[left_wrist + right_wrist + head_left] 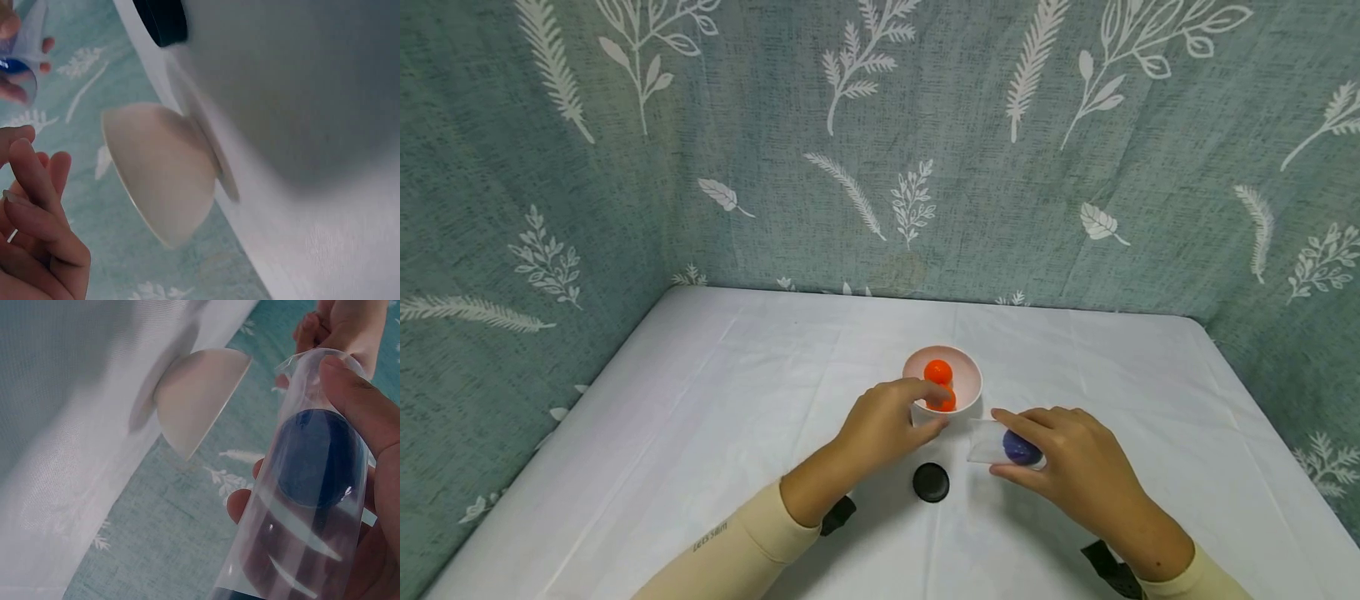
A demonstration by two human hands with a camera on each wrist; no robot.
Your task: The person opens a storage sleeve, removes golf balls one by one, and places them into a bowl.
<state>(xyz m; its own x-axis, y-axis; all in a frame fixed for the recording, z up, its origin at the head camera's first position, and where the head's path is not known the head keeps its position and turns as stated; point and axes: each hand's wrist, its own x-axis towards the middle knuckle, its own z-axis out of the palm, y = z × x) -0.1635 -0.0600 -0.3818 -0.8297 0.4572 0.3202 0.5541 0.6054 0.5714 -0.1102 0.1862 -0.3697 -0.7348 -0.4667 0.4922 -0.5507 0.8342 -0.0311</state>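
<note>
— Two hands over the table (700, 400); what's the left hand (883, 425) doing?

— It sits at the near rim of the bowl (964, 373), fingers loosely curled and gripping nothing that I can see. The left wrist view shows those fingers (37, 206) spread apart beside the bowl.

— And inside the bowl?

— Two orange balls (938, 383), one behind the other.

— What lies below it?

— A black lid (931, 482), flat on the cloth, between the wrists.

— The right hand (1067, 462)?

— It grips a clear tube (988, 442) lying sideways just right of the bowl, thumb and fingers round it. A blue ball (1021, 450) sits inside the tube.
</note>
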